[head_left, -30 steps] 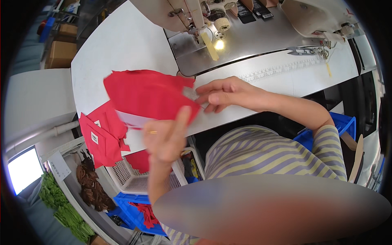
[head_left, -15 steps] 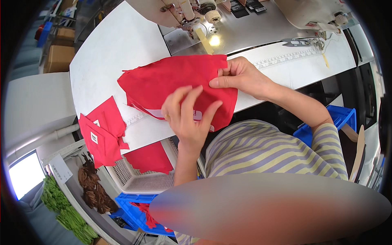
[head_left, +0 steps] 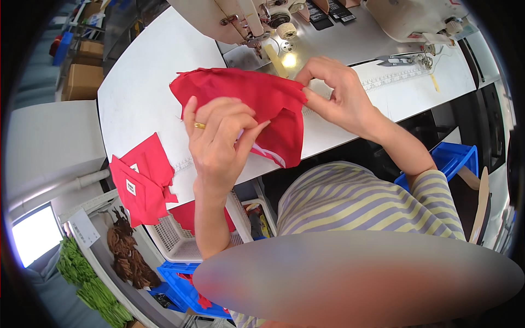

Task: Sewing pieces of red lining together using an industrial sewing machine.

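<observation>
A piece of red fabric is raised partly off the white table, its near side folded so that a pale strip shows along the lower edge. My right hand pinches its right corner between thumb and forefinger. Over the front of the fabric, my left hand, with a gold ring, has thumb and forefinger closed at the folded edge; the exact grip is partly hidden by the fingers. Further left, several red fabric pieces with small white labels lie stacked at the table's edge.
A sewing machine stands beyond the fabric, a second machine head at far right. Thread snips lie by the ruler tape. Below the table are a white basket and a blue crate with red cloth.
The fabric's right side has been lifted and folded over. My left hand has moved left and its fingers have closed in; my right hand has shifted slightly right, keeping the corner.
</observation>
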`<move>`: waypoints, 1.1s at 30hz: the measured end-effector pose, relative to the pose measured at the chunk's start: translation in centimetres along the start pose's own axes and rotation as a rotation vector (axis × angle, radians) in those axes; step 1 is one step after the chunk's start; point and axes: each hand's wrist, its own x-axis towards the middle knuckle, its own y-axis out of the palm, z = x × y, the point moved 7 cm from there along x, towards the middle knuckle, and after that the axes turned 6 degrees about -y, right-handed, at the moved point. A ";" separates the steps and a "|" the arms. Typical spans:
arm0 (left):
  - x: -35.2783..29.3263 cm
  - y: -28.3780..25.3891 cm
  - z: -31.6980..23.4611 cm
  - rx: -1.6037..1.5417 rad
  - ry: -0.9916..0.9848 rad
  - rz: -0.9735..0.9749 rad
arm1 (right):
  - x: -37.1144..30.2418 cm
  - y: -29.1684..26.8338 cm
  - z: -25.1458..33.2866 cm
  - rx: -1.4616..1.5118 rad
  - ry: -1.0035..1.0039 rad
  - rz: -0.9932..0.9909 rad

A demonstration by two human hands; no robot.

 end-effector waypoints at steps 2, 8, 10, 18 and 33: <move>-0.1 0.0 0.0 -0.077 -0.050 -0.025 | -0.4 0.0 0.2 0.184 0.097 -0.031; -0.9 2.1 3.0 -0.626 -0.527 0.120 | -0.9 0.3 0.9 0.398 0.134 -0.050; -1.2 2.4 3.2 -0.771 -0.602 0.127 | -0.9 0.3 0.9 0.369 0.097 -0.062; -1.0 0.0 0.7 -0.242 -0.174 -0.173 | -0.8 -0.7 3.5 -0.028 -0.448 -0.086; -0.3 0.4 0.7 -0.201 -0.039 -0.065 | 1.3 -0.2 2.9 0.094 -0.304 0.404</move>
